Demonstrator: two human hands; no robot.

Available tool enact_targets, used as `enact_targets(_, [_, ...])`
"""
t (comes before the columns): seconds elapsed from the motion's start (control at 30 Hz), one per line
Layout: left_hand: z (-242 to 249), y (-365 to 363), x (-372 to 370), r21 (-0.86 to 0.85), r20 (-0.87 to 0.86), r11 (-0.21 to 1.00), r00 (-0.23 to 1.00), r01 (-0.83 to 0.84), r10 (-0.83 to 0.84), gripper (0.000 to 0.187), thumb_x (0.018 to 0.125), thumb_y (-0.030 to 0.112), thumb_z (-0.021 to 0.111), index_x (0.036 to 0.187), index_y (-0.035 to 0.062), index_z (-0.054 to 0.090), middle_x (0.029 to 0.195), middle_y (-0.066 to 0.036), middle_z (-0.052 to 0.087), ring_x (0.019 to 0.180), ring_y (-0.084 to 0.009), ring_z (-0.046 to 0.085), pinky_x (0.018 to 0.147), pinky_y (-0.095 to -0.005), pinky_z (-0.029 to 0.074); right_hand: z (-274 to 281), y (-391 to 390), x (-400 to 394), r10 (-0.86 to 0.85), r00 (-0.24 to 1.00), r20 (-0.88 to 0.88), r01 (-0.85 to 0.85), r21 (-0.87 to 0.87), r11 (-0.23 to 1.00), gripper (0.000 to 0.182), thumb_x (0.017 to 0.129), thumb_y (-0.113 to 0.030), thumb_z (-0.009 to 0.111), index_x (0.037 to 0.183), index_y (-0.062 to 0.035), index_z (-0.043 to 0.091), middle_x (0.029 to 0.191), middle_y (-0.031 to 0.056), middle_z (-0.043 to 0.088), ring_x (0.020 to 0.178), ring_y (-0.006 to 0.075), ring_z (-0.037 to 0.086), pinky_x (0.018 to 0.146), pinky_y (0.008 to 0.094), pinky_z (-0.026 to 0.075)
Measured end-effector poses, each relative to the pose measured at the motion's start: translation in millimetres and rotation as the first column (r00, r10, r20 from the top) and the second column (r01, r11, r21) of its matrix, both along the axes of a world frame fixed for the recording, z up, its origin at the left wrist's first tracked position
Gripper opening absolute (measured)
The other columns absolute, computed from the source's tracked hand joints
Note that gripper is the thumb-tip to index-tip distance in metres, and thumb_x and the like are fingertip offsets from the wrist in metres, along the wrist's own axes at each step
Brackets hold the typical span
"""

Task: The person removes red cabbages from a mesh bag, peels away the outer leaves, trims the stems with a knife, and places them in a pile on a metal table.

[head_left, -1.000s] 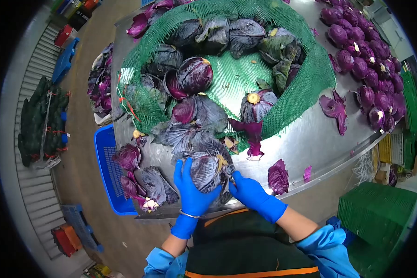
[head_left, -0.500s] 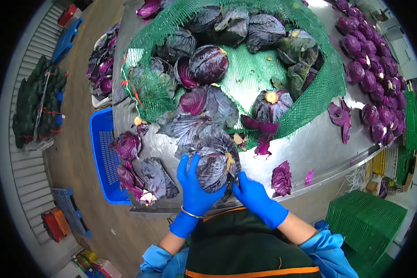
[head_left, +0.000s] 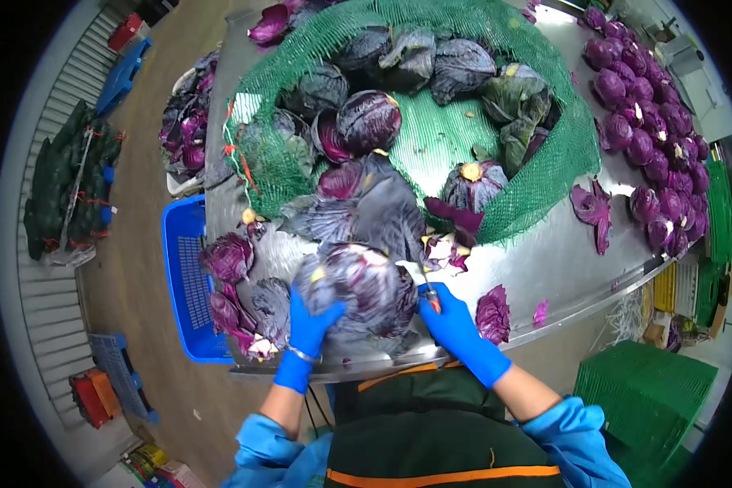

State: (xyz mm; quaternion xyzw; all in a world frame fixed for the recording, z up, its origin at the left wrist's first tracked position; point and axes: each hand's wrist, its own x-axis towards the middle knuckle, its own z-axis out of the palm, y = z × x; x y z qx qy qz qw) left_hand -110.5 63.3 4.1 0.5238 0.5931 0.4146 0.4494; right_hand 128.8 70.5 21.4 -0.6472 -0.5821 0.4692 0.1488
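While the left hand [head_left: 309,325] now turns the blurred cabbage [head_left: 359,281] near the surface [head_left: 557,272]'s edge, fingers clamped on its side, the right hand [head_left: 455,325] keeps its fingers closed round the knife [head_left: 434,302]. A pale-cored scrap [head_left: 445,254] has appeared just beyond the blade, suggesting a freshly trimmed stem end.

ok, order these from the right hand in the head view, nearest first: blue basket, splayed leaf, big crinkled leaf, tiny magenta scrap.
From the right hand:
1. Big crinkled leaf, just right of the hand
2. Tiny magenta scrap, further right near the table edge
3. Splayed leaf, right and farther up the table
4. Blue basket, far left, past the table's side
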Motion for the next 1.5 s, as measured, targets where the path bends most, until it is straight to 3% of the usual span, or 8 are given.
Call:
enact_targets(0.07, [-5,-15,-13,-0.289,0.489,0.932,0.802,-0.221,0.342,0.088,0.061,0.014,0.081,0.133,-0.0006,0.032,0.134,-0.015,0.036,0.121,-0.0233,0.039,0.101,-0.0361,0.034,11,4,-5,-0.179,0.951,-0.253,0.167,-0.067,0.984,0.034,0.086,-0.018,0.055,0.116,-0.0027,0.049,0.066,0.0126,0.063,0.053,0.0261,0.060,0.049,0.0419,0.047])
enact_targets(0.27, [61,47,-38,0.386,-0.759,0.884,0.636,0.266,0.140,0.081,0.069,0.023,0.073,0.135,0.0002,0.031,0.126,-0.021,0.046,0.116,-0.0365,0.043,0.101,-0.0416,0.032,5,-28,8,-0.103,0.855,-0.508,0.092,-0.047,0.995,0.046,0.087,-0.013,0.057,0.131,-0.0064,0.045,0.108,0.0073,0.063,0.066,0.0052,0.057,0.054,0.0188,0.044])
enact_targets(0.47, [0,40,53,0.125,-0.242,0.967,0.952,0.220,-0.186,0.086,0.067,0.030,0.077,0.135,0.0023,0.033,0.129,-0.020,0.041,0.121,-0.0329,0.040,0.104,-0.0401,0.030,-13,2,0,-0.253,0.885,-0.391,0.299,0.062,0.952,0.075,0.076,-0.019,0.072,0.137,-0.0042,0.032,0.133,0.0168,0.039,0.120,0.0258,0.041,0.101,0.0360,0.033])
enact_targets(0.73, [-1,-51,22,0.060,-0.185,0.998,0.982,0.036,-0.024,0.105,0.057,0.027,0.084,0.138,0.0012,0.022,0.137,-0.020,0.028,0.130,-0.0342,0.026,0.108,-0.0415,0.022,23,13,14,-0.200,0.926,-0.321,0.183,-0.084,0.980,0.054,0.073,-0.001,0.065,0.124,-0.0018,0.049,0.109,0.0064,0.059,0.096,0.0161,0.056,0.086,0.0301,0.045])
enact_targets(0.87, [15,-27,12,0.107,-0.321,0.903,0.874,0.417,-0.365,0.095,0.063,0.026,0.080,0.138,0.0013,0.027,0.139,-0.020,0.030,0.132,-0.0349,0.026,0.108,-0.0413,0.021,72,78,1,-0.059,0.982,-0.180,0.176,0.744,0.644,0.061,0.077,-0.004,0.067,0.132,-0.0056,0.041,0.121,0.0117,0.050,0.111,0.0237,0.050,0.094,0.0328,0.039])
enact_targets(1.17, [2,-29,66,0.043,-0.338,0.996,0.936,-0.083,0.093,0.107,0.057,0.031,0.084,0.138,-0.0002,0.021,0.137,-0.024,0.026,0.128,-0.0369,0.028,0.105,-0.0436,0.027,19,5,-10,-0.364,0.841,-0.399,0.249,-0.313,0.917,0.048,0.090,-0.019,0.056,0.136,-0.0161,0.041,0.090,0.0091,0.059,0.079,0.0136,0.057,0.071,0.0285,0.047])
enact_targets(1.23, [3,-15,61,0.082,-0.281,0.993,0.954,-0.084,0.104,0.105,0.056,0.030,0.084,0.135,-0.0013,0.024,0.131,-0.022,0.032,0.121,-0.0340,0.035,0.102,-0.0421,0.030,11,11,9,0.230,0.955,-0.186,-0.127,0.445,0.886,0.044,0.091,-0.016,0.052,0.134,-0.0198,0.044,0.086,0.0078,0.058,0.075,0.0151,0.058,0.066,0.0303,0.048])
enact_targets(1.5, [-2,-9,47,0.070,-0.252,0.997,0.966,-0.039,0.055,0.108,0.058,0.030,0.083,0.138,-0.0042,0.019,0.134,-0.022,0.032,0.123,-0.0330,0.035,0.103,-0.0406,0.030,20,53,-20,0.467,0.876,0.119,-0.482,0.188,0.856,0.040,0.091,-0.028,0.048,0.131,-0.0282,0.045,0.092,0.0128,0.062,0.082,0.0299,0.062,0.068,0.0352,0.049])
